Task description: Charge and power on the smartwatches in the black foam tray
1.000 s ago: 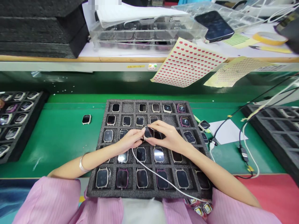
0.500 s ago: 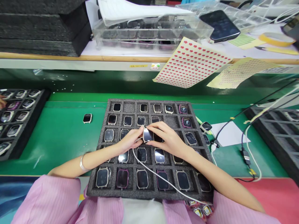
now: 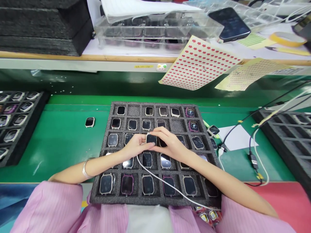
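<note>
Both hands meet over the middle of a black foam tray (image 3: pixel 155 204) whose pockets hold several smartwatch bodies. My left hand (image 3: pixel 137 144) is closed on the left side of a smartwatch (image 3: pixel 151 138) with a dark screen. From the right, my right hand (image 3: pixel 171 144) pinches the same watch, thumb below and fingers above. A white cable (image 3: pixel 165 182) leads from beneath my left hand across the tray to its lower right; its end is hidden by the fingers. Beyond my right hand, purple-framed watches (image 3: pixel 193 126) sit in the right column.
One loose watch (image 3: pixel 89 122) lies on the green mat left of the tray. Another foam tray (image 3: pixel 31 119) stands far left, a further one (image 3: pixel 279 136) far right. Cables (image 3: pixel 254 158) and a white paper (image 3: pixel 234 137) lie at the right. A shelf edge (image 3: pixel 116 59) crosses above, with sticker sheets (image 3: pixel 194 64) hanging.
The watch in my hands has shifted slightly left and tilted, its screen now darker. My left thumb has moved from its upper edge to its lower edge.
</note>
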Demonstrator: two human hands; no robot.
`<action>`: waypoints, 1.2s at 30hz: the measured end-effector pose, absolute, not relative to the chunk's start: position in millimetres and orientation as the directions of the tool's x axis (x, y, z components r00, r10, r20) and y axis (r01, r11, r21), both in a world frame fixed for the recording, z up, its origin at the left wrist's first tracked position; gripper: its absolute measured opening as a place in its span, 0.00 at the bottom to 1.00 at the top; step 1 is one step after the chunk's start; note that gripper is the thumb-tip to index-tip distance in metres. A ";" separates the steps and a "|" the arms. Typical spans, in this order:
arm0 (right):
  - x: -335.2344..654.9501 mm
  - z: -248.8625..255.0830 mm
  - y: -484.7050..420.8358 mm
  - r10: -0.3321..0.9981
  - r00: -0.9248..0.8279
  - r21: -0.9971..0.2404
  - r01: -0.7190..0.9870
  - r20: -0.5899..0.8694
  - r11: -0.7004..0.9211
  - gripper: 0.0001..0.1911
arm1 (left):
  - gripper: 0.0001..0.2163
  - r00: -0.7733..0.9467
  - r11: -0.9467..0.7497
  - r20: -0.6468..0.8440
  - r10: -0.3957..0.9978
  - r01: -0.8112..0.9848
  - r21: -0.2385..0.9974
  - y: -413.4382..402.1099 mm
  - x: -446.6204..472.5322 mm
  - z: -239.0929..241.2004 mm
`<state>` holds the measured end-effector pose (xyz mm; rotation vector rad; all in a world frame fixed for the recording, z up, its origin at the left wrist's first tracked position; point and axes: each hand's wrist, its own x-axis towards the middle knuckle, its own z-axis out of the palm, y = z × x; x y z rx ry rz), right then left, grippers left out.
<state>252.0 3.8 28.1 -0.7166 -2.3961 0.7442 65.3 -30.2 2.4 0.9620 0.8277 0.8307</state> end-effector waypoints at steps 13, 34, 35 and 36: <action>250.5 22.0 5.6 0.677 -0.691 -0.965 -0.229 0.252 0.126 0.15 | 0.19 0.598 0.416 -0.219 0.771 -0.214 0.884 -32.8 58.3 19.5; 254.5 30.2 4.7 0.603 -0.735 -0.823 0.112 0.309 0.557 0.31 | 0.13 0.438 0.219 -0.114 0.892 -0.197 0.956 -33.2 63.8 13.5; 253.4 30.4 3.4 0.602 -0.733 -0.791 0.147 0.317 0.594 0.30 | 0.13 0.440 0.228 -0.127 0.889 -0.185 0.956 -32.9 64.0 11.9; 252.5 31.4 1.9 0.608 -0.725 -0.746 0.198 0.325 0.635 0.28 | 0.13 0.441 0.235 -0.141 0.886 -0.166 0.958 -32.4 64.4 10.5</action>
